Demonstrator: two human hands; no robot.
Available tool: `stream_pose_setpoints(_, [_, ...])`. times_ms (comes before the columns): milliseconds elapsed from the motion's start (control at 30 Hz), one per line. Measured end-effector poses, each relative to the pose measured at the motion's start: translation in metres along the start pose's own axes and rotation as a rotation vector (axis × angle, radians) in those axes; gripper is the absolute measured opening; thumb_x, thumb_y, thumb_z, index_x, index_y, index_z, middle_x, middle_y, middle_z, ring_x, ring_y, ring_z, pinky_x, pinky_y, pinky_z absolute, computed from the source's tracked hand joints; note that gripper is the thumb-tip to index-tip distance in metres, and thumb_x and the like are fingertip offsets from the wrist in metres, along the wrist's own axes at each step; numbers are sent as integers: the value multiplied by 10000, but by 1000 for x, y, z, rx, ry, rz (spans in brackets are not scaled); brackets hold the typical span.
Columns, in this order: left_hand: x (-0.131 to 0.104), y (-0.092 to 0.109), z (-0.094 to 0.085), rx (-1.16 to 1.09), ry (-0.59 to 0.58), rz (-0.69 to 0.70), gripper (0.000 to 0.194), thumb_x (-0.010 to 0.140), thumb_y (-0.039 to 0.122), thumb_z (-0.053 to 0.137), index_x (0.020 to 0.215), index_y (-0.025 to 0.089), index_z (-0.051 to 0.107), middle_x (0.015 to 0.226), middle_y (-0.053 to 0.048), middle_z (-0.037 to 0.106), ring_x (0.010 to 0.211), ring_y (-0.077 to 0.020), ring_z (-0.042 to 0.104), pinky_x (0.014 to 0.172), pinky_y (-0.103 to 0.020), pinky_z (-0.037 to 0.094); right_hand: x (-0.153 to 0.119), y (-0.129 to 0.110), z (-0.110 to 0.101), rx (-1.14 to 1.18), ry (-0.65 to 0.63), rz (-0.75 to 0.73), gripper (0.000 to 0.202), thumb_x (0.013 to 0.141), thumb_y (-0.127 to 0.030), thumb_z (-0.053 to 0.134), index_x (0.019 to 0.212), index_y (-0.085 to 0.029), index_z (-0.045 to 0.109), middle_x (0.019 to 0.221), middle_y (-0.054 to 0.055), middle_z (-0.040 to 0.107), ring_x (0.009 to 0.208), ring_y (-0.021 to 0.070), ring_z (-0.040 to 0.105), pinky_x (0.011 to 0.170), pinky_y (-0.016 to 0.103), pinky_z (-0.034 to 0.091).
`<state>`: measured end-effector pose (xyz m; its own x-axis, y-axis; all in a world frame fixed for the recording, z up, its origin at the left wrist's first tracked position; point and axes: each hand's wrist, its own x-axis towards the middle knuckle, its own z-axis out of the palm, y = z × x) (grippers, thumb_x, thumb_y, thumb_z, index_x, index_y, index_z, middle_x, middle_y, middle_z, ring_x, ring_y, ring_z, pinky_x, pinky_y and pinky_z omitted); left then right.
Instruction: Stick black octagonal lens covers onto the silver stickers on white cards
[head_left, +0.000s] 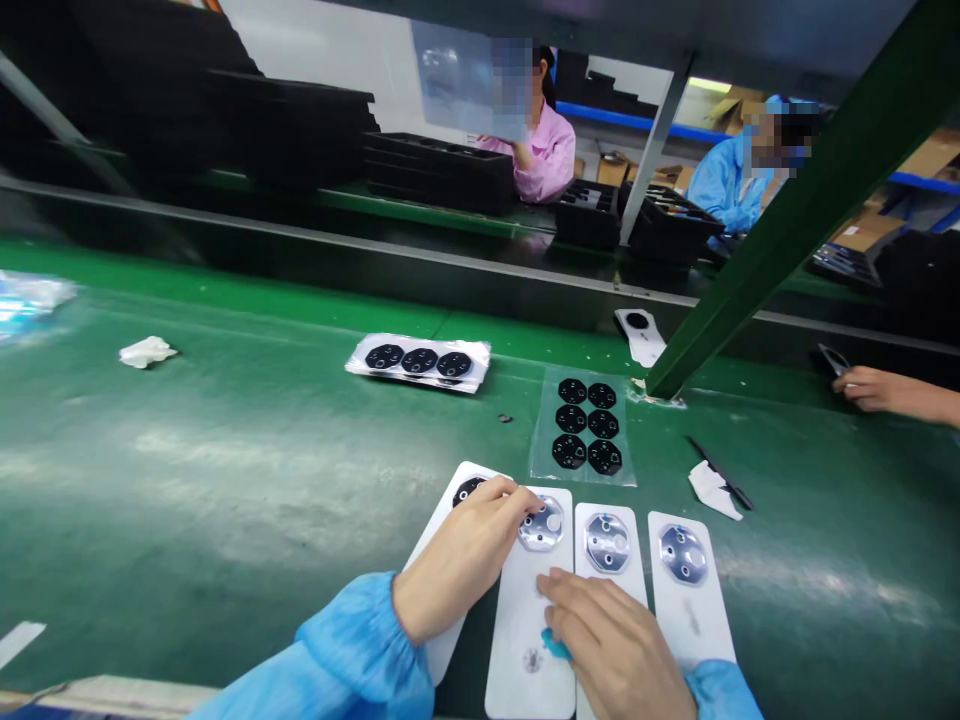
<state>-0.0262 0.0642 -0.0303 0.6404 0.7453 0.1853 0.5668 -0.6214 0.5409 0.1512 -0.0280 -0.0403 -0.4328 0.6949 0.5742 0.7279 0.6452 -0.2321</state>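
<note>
Four long white panels with rounded corners lie side by side on the green bench. My left hand reaches over the leftmost panel, partly covering its black disc. Its fingers are closed together, fingertips at the upper edge of the shiny octagonal plate on the second panel; anything pinched there is hidden. On the lower half of that panel my right hand rests with bent fingers, a small blue piece under them. The third panel and the fourth panel carry similar shiny plates.
Beyond my hands lie a clear sheet with black octagons and a stack of white cards. A black stick and a white scrap are at right. A green post slants up. Another person's hand holds something at far right.
</note>
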Motion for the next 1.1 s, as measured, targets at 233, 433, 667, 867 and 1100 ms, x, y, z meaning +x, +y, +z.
stream_pose_setpoints(233, [0,11,2,195,-12,243,278,907,31,278,1035,141,499,889,-84,593,819,-194,555,732,-339,531,-1,2,5,-14,39,-28,332,934,-50,341,824,-126,645,925,69,732,891,172,676,688,268,522])
stream_pose_setpoints(433, [15,3,-6,-28,-122,35,158,918,116,354,963,195,482,887,-32,566,805,-167,540,727,-316,487,-2,2,5,-20,48,-12,338,937,-52,341,807,-129,643,904,55,733,865,169,681,685,267,518])
stream_pose_setpoints(667, [46,-3,-5,-63,-188,-19,175,823,53,413,892,201,479,804,8,526,771,-144,517,659,-251,450,-3,1,5,-9,32,-6,325,949,-75,346,818,-135,637,929,61,731,883,175,679,709,279,520])
stream_pose_setpoints(867, [48,-9,3,-17,-236,80,173,845,39,377,855,191,460,815,-5,521,788,-154,476,676,-259,425,-5,0,5,-10,1,4,304,943,-72,359,851,-128,643,941,73,726,900,185,671,713,293,526])
stream_pose_setpoints(1100, [31,1,8,93,-197,193,230,924,65,239,916,155,450,887,-68,496,799,-197,402,747,-355,390,-5,-4,7,-52,29,0,331,943,-50,342,840,-108,652,943,78,724,884,188,670,752,296,512])
